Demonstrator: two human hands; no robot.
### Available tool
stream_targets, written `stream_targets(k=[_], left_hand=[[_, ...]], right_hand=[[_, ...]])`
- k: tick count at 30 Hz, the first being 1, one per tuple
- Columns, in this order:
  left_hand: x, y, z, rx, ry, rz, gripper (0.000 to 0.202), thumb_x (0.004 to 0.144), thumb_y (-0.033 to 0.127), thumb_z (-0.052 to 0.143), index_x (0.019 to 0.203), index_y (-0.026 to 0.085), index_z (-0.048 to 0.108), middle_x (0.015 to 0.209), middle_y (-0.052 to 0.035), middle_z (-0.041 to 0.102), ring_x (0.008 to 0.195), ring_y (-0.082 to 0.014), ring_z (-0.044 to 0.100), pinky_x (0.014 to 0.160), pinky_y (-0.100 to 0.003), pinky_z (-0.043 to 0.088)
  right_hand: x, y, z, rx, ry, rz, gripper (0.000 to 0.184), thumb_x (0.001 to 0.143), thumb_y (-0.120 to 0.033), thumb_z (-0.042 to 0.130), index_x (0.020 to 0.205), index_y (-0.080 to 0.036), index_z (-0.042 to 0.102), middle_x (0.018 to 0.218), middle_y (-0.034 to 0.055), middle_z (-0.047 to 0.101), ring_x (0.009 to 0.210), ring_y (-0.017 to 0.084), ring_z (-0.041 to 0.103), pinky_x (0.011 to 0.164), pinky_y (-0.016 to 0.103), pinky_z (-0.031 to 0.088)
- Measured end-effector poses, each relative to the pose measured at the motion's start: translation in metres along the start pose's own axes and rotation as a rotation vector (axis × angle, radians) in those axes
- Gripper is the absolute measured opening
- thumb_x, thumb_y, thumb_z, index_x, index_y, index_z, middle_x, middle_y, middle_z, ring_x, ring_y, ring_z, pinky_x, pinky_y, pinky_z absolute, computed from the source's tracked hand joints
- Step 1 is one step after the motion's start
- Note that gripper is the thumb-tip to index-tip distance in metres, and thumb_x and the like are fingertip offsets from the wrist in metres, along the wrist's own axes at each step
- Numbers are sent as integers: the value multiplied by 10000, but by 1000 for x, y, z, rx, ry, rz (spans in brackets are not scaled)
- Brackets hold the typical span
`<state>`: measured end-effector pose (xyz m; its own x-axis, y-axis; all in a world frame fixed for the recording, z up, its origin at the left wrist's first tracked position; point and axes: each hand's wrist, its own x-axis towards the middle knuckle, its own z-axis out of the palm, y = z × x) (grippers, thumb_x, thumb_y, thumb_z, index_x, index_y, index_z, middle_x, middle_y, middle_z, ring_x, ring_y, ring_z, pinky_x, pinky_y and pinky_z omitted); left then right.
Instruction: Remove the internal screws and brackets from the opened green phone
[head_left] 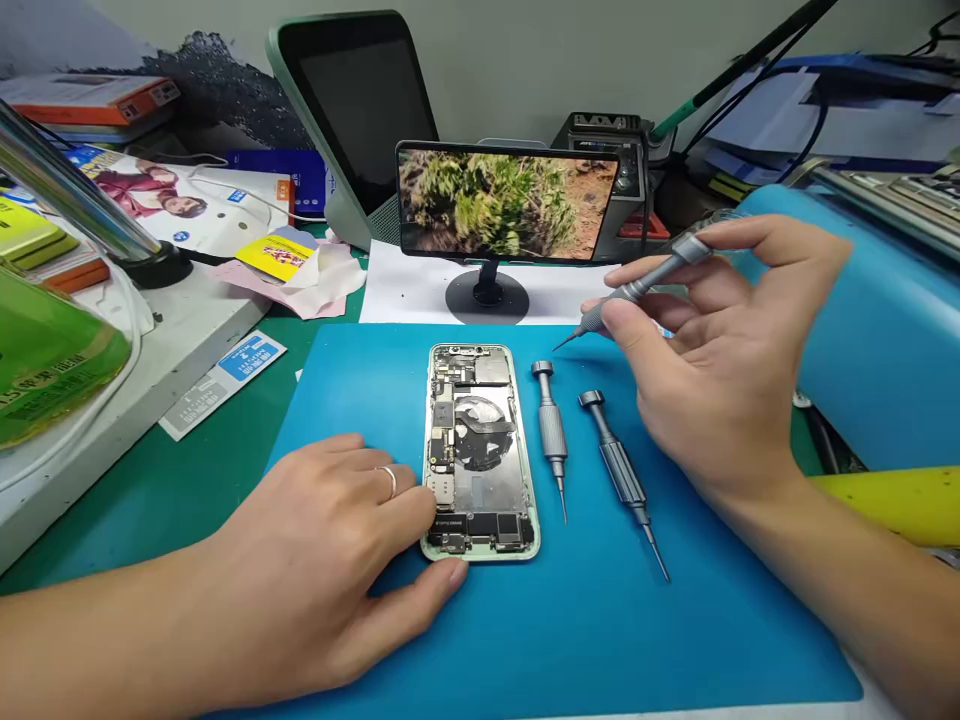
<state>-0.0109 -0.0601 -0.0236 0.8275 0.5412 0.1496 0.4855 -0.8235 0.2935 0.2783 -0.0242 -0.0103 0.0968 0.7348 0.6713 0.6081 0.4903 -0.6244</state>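
An opened phone (480, 450) with a green frame lies face-up on the blue mat (585, 620), its circuit boards exposed. My left hand (330, 560) rests flat on the mat with fingers spread, its fingertips and thumb touching the phone's lower left corner; a ring is on one finger. My right hand (720, 350) hovers above the mat to the phone's right, pinching a grey screwdriver (637, 290) whose tip points left and down. Two more grey screwdrivers (551, 430) (619, 470) lie on the mat between the phone and that hand.
A phone on a stand (506, 200) plays a video behind the mat, with a larger dark screen (352, 110) behind it. A white tray and green bottle (45, 350) sit at the left. A blue cylinder (892, 340) and a yellow object (892, 500) are on the right.
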Motion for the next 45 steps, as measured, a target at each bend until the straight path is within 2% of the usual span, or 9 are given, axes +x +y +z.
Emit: stream_targets(k=[5, 14, 27, 32, 34, 36, 40, 42, 45], left_hand=[[2, 3, -3, -31, -17, 5, 290, 1044, 397, 501, 796, 251, 536, 659, 22, 567, 554, -203, 491, 591, -386, 322], [8, 4, -9, -38, 7, 25, 265, 1015, 352, 550, 773, 243, 557, 638, 32, 568, 516, -182, 495, 550, -379, 353], [9, 3, -7, -61, 14, -5, 303, 1024, 359, 522, 748, 238, 551, 622, 26, 556, 516, -172, 466, 557, -366, 312], [12, 4, -20, -126, 174, -127, 399, 1036, 324, 489, 656, 200, 489, 555, 45, 458, 515, -109, 426, 556, -293, 312], [22, 8, -33, -109, 234, -195, 341, 1040, 330, 510, 739, 199, 599, 589, 49, 518, 528, -96, 454, 566, -270, 332], [43, 12, -45, -1, 201, -211, 264, 1024, 397, 558, 908, 207, 699, 746, 17, 648, 616, -120, 532, 595, -271, 349], [109, 11, -57, 187, 79, -221, 296, 942, 439, 666, 1106, 224, 787, 1071, -70, 741, 861, -227, 640, 661, -317, 355], [140, 6, -54, 91, 34, -215, 248, 917, 360, 700, 1084, 213, 809, 990, -63, 770, 849, -219, 655, 688, -325, 395], [166, -2, -45, -18, 86, -165, 153, 887, 272, 708, 923, 183, 827, 805, -40, 752, 682, -160, 611, 680, -329, 417]], right_hand=[[2, 8, 0, 36, -8, 89, 464, 883, -161, 735, 1148, -292, 377, 1081, -19, 627, 1033, 151, 726, 853, 373, 703], [1, 11, -1, 33, 10, 134, 495, 857, -171, 748, 1168, -290, 381, 1080, -26, 641, 990, 158, 734, 823, 377, 698], [-2, 2, 0, -13, -52, 0, 429, 925, -167, 690, 1218, -309, 410, 1157, -21, 641, 1005, 130, 725, 850, 346, 684], [-1, 3, 1, 24, -25, -25, 452, 919, -157, 696, 1231, -293, 398, 1141, -13, 647, 1016, 133, 721, 831, 321, 678], [-1, 4, 1, 46, -18, -36, 459, 913, -147, 693, 1232, -291, 396, 1135, -10, 648, 1074, 148, 713, 828, 324, 676], [-1, 5, 1, 65, -2, -44, 455, 911, -148, 691, 1227, -293, 397, 1136, -6, 648, 1130, 161, 701, 852, 338, 673], [0, 6, 0, 100, 46, -62, 450, 900, -148, 695, 1207, -293, 399, 1133, 0, 648, 1118, 169, 697, 879, 371, 666], [0, 6, -1, 117, 65, -63, 467, 878, -129, 703, 1195, -293, 400, 1123, -1, 649, 1094, 171, 702, 846, 363, 667], [0, 6, -2, 138, 89, -59, 477, 865, -102, 695, 1184, -298, 400, 1109, -10, 653, 1080, 166, 707, 812, 340, 665]])
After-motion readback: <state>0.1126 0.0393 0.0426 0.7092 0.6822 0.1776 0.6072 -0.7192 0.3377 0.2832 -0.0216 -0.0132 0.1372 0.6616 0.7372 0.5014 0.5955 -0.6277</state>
